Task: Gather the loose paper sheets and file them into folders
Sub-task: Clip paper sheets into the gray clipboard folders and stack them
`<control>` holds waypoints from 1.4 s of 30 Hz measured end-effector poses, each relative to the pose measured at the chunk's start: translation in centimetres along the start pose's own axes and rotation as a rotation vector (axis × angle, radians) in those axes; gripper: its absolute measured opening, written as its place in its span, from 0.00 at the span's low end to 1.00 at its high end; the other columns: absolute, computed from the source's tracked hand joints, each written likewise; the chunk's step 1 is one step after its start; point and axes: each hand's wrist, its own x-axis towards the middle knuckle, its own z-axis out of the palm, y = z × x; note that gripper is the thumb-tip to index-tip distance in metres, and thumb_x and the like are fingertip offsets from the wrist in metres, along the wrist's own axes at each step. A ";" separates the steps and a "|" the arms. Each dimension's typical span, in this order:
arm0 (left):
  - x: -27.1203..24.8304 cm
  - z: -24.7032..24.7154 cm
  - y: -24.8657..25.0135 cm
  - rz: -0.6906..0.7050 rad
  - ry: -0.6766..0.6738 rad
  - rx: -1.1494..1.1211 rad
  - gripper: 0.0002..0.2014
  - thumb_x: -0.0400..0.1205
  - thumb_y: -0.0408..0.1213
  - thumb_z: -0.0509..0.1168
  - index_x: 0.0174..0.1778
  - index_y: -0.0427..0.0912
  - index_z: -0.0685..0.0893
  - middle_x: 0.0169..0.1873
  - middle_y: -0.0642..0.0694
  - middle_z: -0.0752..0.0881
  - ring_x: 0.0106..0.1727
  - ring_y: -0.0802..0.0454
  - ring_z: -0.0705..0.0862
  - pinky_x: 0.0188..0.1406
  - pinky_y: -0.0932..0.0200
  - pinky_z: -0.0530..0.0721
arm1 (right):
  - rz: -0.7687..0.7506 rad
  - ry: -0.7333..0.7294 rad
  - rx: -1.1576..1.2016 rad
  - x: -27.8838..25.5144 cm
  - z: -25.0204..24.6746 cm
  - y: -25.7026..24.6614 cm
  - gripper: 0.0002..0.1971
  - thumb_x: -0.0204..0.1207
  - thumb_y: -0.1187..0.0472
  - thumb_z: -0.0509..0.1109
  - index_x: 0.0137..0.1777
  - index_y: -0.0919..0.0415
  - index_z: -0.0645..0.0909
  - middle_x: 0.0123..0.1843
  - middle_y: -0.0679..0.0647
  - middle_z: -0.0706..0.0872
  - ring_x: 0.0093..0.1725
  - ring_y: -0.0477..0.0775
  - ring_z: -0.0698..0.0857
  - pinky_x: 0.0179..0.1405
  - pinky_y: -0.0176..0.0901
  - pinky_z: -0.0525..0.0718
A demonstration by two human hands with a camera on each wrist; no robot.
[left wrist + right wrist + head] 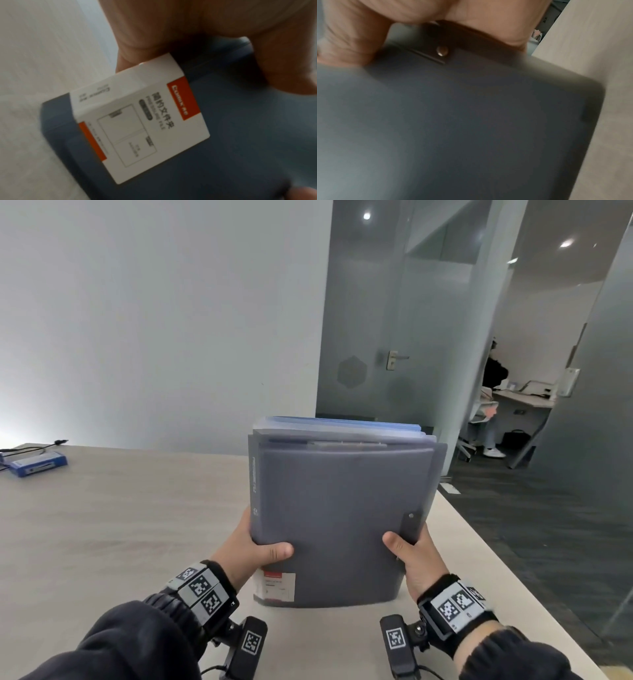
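A stack of folders stands on its lower edge on the pale table (102, 525), tilted toward me. The front one is a dark grey folder (342, 508) with a snap tab (410, 517) on its right edge and a white and red label (275, 585) at its lower left. Behind it blue folders (342, 424) show at the top. My left hand (255, 546) grips the stack's left edge, thumb on the front cover. My right hand (412, 549) grips the right edge near the tab. The wrist views show the label (139, 119) and the tab (441, 52) up close. No loose sheets show.
A blue device (37, 463) with cables lies at the table's far left. The table's right edge (479, 542) runs beside dark carpet. A glass door (394, 337) and partitions stand behind. A person (491, 392) stands at a desk beyond them.
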 end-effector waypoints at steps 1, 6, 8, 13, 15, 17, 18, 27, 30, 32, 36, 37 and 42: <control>0.1 -0.1 -0.1 -0.005 -0.015 0.005 0.59 0.52 0.48 0.89 0.79 0.45 0.68 0.68 0.40 0.85 0.68 0.43 0.84 0.64 0.41 0.84 | 0.004 0.006 0.004 -0.1 -0.1 0.1 0.45 0.55 0.54 0.89 0.75 0.56 0.75 0.67 0.54 0.89 0.66 0.55 0.87 0.62 0.50 0.83; 0.4 -0.9 -1.2 -0.103 -0.141 0.126 0.56 0.55 0.39 0.89 0.79 0.43 0.69 0.66 0.41 0.86 0.67 0.43 0.85 0.63 0.45 0.85 | 0.132 -0.075 -0.030 -0.7 -1.1 1.7 0.58 0.38 0.43 0.94 0.72 0.57 0.77 0.63 0.54 0.91 0.61 0.53 0.90 0.52 0.41 0.89; 0.4 -1.3 -2.0 -0.171 -0.196 0.179 0.55 0.55 0.37 0.89 0.78 0.42 0.70 0.65 0.43 0.87 0.67 0.46 0.85 0.62 0.49 0.85 | 0.188 -0.108 -0.101 -0.9 -1.8 2.4 0.58 0.37 0.45 0.95 0.72 0.57 0.77 0.63 0.54 0.91 0.62 0.54 0.90 0.56 0.44 0.88; 1.2 -1.1 -2.9 -0.236 -0.151 0.406 0.40 0.64 0.38 0.85 0.73 0.51 0.77 0.58 0.59 0.90 0.60 0.61 0.87 0.61 0.57 0.84 | 0.257 -0.084 -0.247 -0.7 -3.2 3.1 0.54 0.39 0.40 0.93 0.68 0.58 0.81 0.61 0.52 0.92 0.62 0.54 0.90 0.63 0.49 0.84; 1.9 0.3 -2.7 -0.217 -0.074 0.465 0.30 0.70 0.35 0.82 0.67 0.51 0.80 0.49 0.63 0.91 0.50 0.69 0.87 0.48 0.71 0.82 | 0.242 -0.031 -0.301 -0.4 -3.7 3.1 0.41 0.52 0.44 0.91 0.65 0.58 0.83 0.59 0.51 0.93 0.61 0.55 0.90 0.64 0.50 0.85; 3.2 1.8 -3.2 -0.238 -0.028 0.482 0.23 0.73 0.34 0.80 0.61 0.51 0.82 0.45 0.59 0.91 0.44 0.69 0.88 0.37 0.75 0.81 | 0.243 0.040 -0.348 -0.2 -4.6 2.8 0.21 0.70 0.59 0.84 0.62 0.57 0.85 0.56 0.50 0.94 0.60 0.55 0.91 0.65 0.53 0.86; 3.8 2.7 -3.2 -0.262 -0.012 0.499 0.21 0.73 0.38 0.80 0.60 0.53 0.82 0.45 0.57 0.91 0.42 0.67 0.89 0.35 0.74 0.81 | 0.258 0.078 -0.361 -0.1 -5.3 2.7 0.17 0.73 0.64 0.82 0.61 0.57 0.85 0.55 0.50 0.94 0.58 0.55 0.92 0.65 0.55 0.86; 9.3 9.4 -7.0 -0.604 0.004 0.556 0.21 0.71 0.57 0.78 0.43 0.41 0.86 0.35 0.47 0.91 0.36 0.49 0.89 0.38 0.60 0.86 | 0.547 0.304 -0.392 1.4 -11.6 2.6 0.30 0.59 0.48 0.87 0.56 0.67 0.88 0.46 0.60 0.94 0.47 0.63 0.94 0.61 0.61 0.89; 11.7 10.5 -8.1 -0.609 -0.005 0.562 0.27 0.64 0.62 0.79 0.41 0.41 0.89 0.34 0.45 0.92 0.37 0.45 0.90 0.41 0.55 0.87 | 0.569 0.349 -0.410 3.3 -13.9 3.4 0.41 0.46 0.39 0.88 0.56 0.66 0.88 0.46 0.57 0.95 0.46 0.62 0.94 0.59 0.60 0.89; 13.3 11.5 -8.4 -0.634 0.006 0.549 0.27 0.67 0.63 0.78 0.40 0.39 0.87 0.29 0.45 0.87 0.28 0.45 0.85 0.27 0.60 0.81 | 0.550 0.405 -0.396 4.5 -14.8 3.3 0.38 0.49 0.39 0.88 0.54 0.66 0.89 0.45 0.58 0.95 0.46 0.63 0.94 0.58 0.62 0.89; 17.0 14.0 -9.5 -0.655 0.093 0.500 0.28 0.71 0.61 0.76 0.45 0.36 0.82 0.28 0.44 0.80 0.24 0.48 0.77 0.20 0.64 0.73 | 0.493 0.562 -0.137 7.3 -15.9 2.9 0.12 0.76 0.63 0.76 0.57 0.67 0.85 0.51 0.65 0.91 0.50 0.67 0.91 0.41 0.59 0.91; 18.1 14.5 -9.8 -0.648 0.110 0.502 0.28 0.72 0.61 0.76 0.44 0.37 0.82 0.28 0.45 0.80 0.24 0.49 0.77 0.21 0.64 0.72 | 0.473 0.597 -0.068 8.0 -16.3 3.1 0.08 0.78 0.68 0.72 0.56 0.66 0.84 0.53 0.66 0.89 0.52 0.67 0.89 0.38 0.57 0.91; 23.0 16.5 -11.1 -0.604 0.192 0.510 0.28 0.74 0.60 0.75 0.50 0.36 0.80 0.31 0.46 0.80 0.26 0.51 0.77 0.14 0.65 0.70 | 0.362 0.681 -0.028 12.2 -17.7 4.5 0.12 0.78 0.74 0.66 0.59 0.64 0.83 0.59 0.66 0.86 0.57 0.65 0.87 0.41 0.58 0.91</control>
